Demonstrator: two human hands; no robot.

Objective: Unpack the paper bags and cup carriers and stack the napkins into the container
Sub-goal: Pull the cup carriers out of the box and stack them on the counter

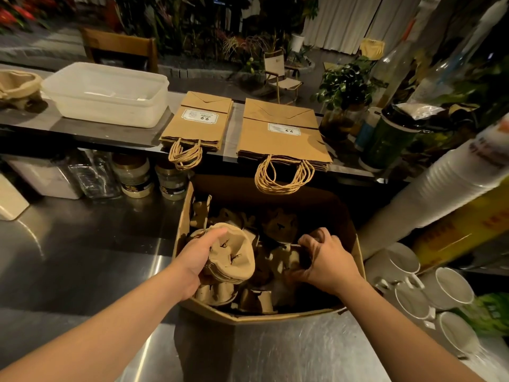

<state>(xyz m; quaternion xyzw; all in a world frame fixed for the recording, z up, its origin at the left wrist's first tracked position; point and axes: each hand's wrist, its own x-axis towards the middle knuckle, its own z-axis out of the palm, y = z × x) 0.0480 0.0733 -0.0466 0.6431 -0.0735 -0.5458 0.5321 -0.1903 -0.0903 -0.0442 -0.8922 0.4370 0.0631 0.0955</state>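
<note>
An open cardboard box [187, 213] stands on the steel counter, full of brown pulp cup carriers. My left hand [197, 255] grips a nested stack of cup carriers [235, 256] at the box's left side. My right hand [323, 257] reaches into the right side, its fingers curled round another cup carrier [286, 259]. Two flat stacks of brown paper bags lie on the raised shelf behind: a smaller stack [199, 121] and a larger stack [281, 136], handles hanging over the edge. A translucent white container [107, 92] sits to their left with something white inside.
Jars [133, 175] and a clear canister stand under the shelf at left. White mugs [451, 288] and a tall sleeve of paper cups [440, 194] crowd the right. More carriers [16, 85] lie at the shelf's far left. A potted plant [344, 89] and bottles stand at back right.
</note>
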